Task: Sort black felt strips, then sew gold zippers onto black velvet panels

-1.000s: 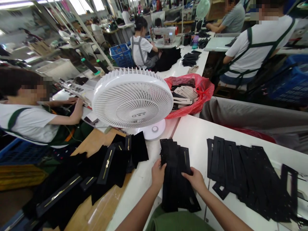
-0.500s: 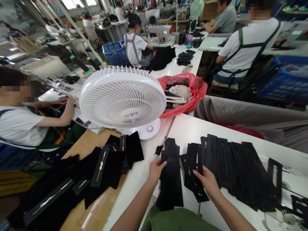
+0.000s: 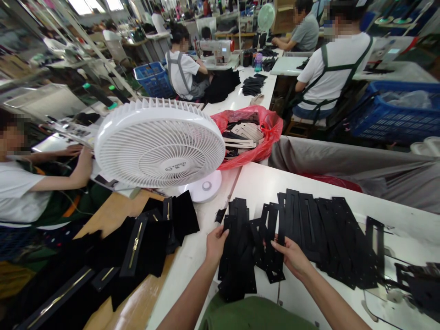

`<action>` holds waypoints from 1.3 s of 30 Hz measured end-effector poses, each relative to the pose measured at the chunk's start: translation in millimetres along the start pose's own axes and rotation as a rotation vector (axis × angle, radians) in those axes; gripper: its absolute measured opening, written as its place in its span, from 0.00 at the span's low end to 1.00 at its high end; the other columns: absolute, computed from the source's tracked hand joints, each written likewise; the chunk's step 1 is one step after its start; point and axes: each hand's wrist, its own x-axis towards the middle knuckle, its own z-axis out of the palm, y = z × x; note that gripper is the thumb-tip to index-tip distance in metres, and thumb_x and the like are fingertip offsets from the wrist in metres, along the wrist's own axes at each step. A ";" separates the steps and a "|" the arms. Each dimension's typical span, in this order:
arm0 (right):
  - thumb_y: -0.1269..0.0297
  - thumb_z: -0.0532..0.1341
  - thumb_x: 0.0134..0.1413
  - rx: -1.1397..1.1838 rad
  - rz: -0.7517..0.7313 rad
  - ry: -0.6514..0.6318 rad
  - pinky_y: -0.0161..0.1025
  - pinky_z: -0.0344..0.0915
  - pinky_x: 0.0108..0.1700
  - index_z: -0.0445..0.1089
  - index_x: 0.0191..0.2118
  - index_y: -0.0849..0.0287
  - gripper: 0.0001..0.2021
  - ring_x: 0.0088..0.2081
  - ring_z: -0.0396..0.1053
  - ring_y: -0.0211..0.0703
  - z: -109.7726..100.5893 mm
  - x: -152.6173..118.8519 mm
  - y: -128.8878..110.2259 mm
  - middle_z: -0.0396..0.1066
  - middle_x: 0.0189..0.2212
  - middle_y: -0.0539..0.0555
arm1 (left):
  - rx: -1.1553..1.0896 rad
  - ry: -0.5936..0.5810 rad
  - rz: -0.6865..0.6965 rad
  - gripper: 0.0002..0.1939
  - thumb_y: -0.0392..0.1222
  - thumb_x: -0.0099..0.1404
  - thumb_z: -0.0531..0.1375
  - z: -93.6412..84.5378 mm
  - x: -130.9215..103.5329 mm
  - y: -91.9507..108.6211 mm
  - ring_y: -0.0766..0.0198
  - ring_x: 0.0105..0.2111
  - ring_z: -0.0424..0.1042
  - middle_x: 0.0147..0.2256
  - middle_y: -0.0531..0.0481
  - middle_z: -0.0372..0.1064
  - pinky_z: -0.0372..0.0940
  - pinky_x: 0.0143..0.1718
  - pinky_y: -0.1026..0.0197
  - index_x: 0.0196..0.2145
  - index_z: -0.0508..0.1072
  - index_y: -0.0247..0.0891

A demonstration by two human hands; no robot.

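My left hand (image 3: 216,245) pinches the left edge of a narrow black strip (image 3: 227,250), which has small holes at its end. That strip lies over other black strips (image 3: 242,256) in front of me. In my right hand (image 3: 292,257), thumb and fingers are closed on a black slotted piece (image 3: 271,220) with a long opening. More slotted pieces overlap beneath it on its left. Just right of that hand, a fanned row of black pieces (image 3: 330,238) lies on the white table (image 3: 264,178).
A white fan (image 3: 160,144) stands ahead on the left. Behind it sits a red plastic bag (image 3: 273,130) of cut pieces. Black panels with gold zippers (image 3: 135,245) cover the wooden board (image 3: 103,213). A co-worker (image 3: 30,183) sits at left. Metal machine parts (image 3: 392,295) lie at right.
The view has shifted slightly, moving most things left. My left hand has separated its strip leftward from the stack. The slotted piece at my right hand now stands more upright.
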 end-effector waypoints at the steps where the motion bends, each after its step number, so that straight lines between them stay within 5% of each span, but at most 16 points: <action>1: 0.56 0.72 0.35 0.005 -0.001 -0.007 0.44 0.66 0.41 0.74 0.35 0.60 0.19 0.37 0.72 0.51 -0.8 -1.1 -1.4 0.75 0.33 0.58 | 0.006 0.014 0.004 0.16 0.44 0.49 0.64 -1.0 0.3 -0.5 0.55 0.38 0.74 0.36 0.45 0.76 0.67 0.44 0.55 0.35 0.76 0.34; 9: 0.58 0.71 0.38 0.022 -0.002 -0.071 0.42 0.65 0.40 0.74 0.36 0.61 0.17 0.35 0.71 0.48 8.9 0.5 -4.4 0.75 0.32 0.57 | 0.187 0.027 0.068 0.07 0.42 0.53 0.61 -8.3 -9.0 5.9 0.57 0.35 0.73 0.30 0.48 0.74 0.66 0.41 0.55 0.29 0.72 0.37; 14: 0.57 0.71 0.39 0.042 -0.022 -0.103 0.43 0.65 0.42 0.73 0.36 0.61 0.18 0.36 0.72 0.48 16.7 1.5 -8.0 0.75 0.33 0.57 | 0.277 0.037 0.077 0.09 0.45 0.50 0.62 -17.2 -13.0 16.3 0.51 0.44 0.69 0.37 0.44 0.71 0.65 0.41 0.54 0.25 0.70 0.37; 18: 0.58 0.70 0.40 0.060 -0.038 -0.124 0.43 0.64 0.44 0.73 0.36 0.61 0.16 0.38 0.71 0.48 15.3 -4.0 -14.8 0.75 0.34 0.58 | 0.270 -0.089 0.034 0.10 0.47 0.54 0.60 -25.7 -22.7 32.8 0.55 0.33 0.73 0.29 0.46 0.73 0.65 0.37 0.55 0.28 0.69 0.37; 22: 0.59 0.70 0.40 0.080 -0.035 -0.123 0.44 0.64 0.44 0.72 0.37 0.61 0.16 0.38 0.72 0.48 12.8 -7.4 -17.4 0.75 0.34 0.57 | 0.228 -0.164 -0.011 0.11 0.49 0.56 0.59 -27.3 -29.2 41.5 0.56 0.34 0.73 0.32 0.46 0.74 0.66 0.35 0.57 0.31 0.68 0.38; 30: 0.60 0.70 0.40 0.128 0.007 -0.148 0.43 0.65 0.42 0.71 0.36 0.60 0.16 0.36 0.72 0.47 18.5 -4.1 -13.3 0.75 0.32 0.56 | 0.110 -0.149 -0.082 0.17 0.55 0.51 0.61 -25.8 -15.9 29.4 0.60 0.31 0.71 0.31 0.47 0.72 0.64 0.28 0.62 0.30 0.66 0.37; 39: 0.65 0.71 0.33 0.155 0.100 -0.228 0.47 0.66 0.40 0.69 0.31 0.61 0.16 0.30 0.72 0.46 67.5 65.5 19.6 0.74 0.26 0.53 | -0.017 -0.106 -0.196 0.25 0.62 0.46 0.62 -25.4 -14.4 0.0 0.67 0.21 0.65 0.22 0.53 0.65 0.61 0.23 0.64 0.28 0.64 0.36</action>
